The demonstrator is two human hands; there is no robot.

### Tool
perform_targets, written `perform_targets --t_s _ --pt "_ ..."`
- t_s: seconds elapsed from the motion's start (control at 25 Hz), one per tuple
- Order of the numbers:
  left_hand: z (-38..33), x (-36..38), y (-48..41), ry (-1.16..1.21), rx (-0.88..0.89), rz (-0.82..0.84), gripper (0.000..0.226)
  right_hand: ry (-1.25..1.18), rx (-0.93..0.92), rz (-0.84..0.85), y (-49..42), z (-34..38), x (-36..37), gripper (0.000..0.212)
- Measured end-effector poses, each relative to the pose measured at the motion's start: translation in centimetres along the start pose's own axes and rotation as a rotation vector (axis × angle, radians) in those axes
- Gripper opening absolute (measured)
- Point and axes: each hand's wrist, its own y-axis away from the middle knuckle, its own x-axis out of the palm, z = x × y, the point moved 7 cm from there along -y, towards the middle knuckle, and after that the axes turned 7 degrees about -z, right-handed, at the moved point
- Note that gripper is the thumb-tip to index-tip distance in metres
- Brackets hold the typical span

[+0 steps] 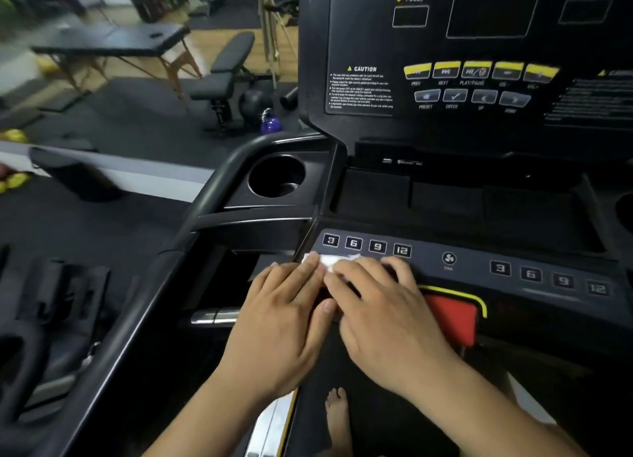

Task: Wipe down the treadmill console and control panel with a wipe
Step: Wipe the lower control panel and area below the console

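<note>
Two hands, the left hand and the right hand, press a white wipe flat on the control panel, fingers straight and close together, just below the left keys marked 3, 6, 9, 12. The console above reads PULSE, CAUTION, PREV, NEXT, PLAY/PAUSE, PRESET and ENTER. The cup holder to its left is too dark inside to tell its contents.

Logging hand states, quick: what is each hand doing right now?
Left hand: open, fingers flat, pressing the wipe on the control panel.
Right hand: open, fingers pressing the same wipe.
</note>
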Motion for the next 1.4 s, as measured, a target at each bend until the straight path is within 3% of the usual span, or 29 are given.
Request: perform_targets --t_s 0.2,0.36,0.52,0.64,0.8,0.88,0.92,1.0,1.12,1.28,1.4 --pt "0.8 -1.0 0.7 0.185 -0.109 -0.098 0.040 -0.005 0.003 -0.065 0.5 0.3 0.2 0.043" --pt "2.4 -0.9 -1.4 0.173 -0.128 -0.184 0.008 0.026 0.079 -0.130 -0.5 -1.4 -0.5 0.017" --pt "3.8 -1.4 -3.2 0.383 -0.161 -0.136 0.020 -0.203 0.156 -0.202 -1.9 -1.8 -1.0 0.008" --pt "5.4 -2.5 -3.6 0.707 -0.291 -0.148 0.012 -0.432 0.237 -0.274 -2.9 -1.6 -2.6 0.007" --pt "6.8 -2.2 -4.3 1.210 -0.474 -0.052 0.014 -0.254 0.066 -0.253 -4.6 1.6 -2.8 0.036" --pt "6.8 -1.8 -4.5 1.484 -0.541 -0.010 0.009 -0.335 0.154 -0.297 -4.8 1.1 -2.4 0.030" --pt "6.9 -1.5 -4.4 1.592 -0.555 0.008 0.019 -0.404 0.235 -0.323 -4.8 0.6 -2.3 0.025" --pt "7.3 -1.1 -4.2 1.586 -0.526 -0.015 0.037 -0.501 0.375 -0.314 -4.8 0.1 -2.1 0.017" --pt "8.0 -0.8 -3.8 1.495 -0.518 -0.071 0.045 -0.542 0.475 -0.236 -4.6 0.4 -1.2 0.015" --pt "8.6 -1.2 -3.3 1.515 -0.480 -0.028 0.032 -0.706 0.753 -0.264 -3.8 -0.6 -0.5 0.022" --pt "8.7 -1.5 -3.4 1.374 -0.446 0.040 0.011 -1.152 0.969 -0.197 -3.3 -0.6 0.6 0.025"
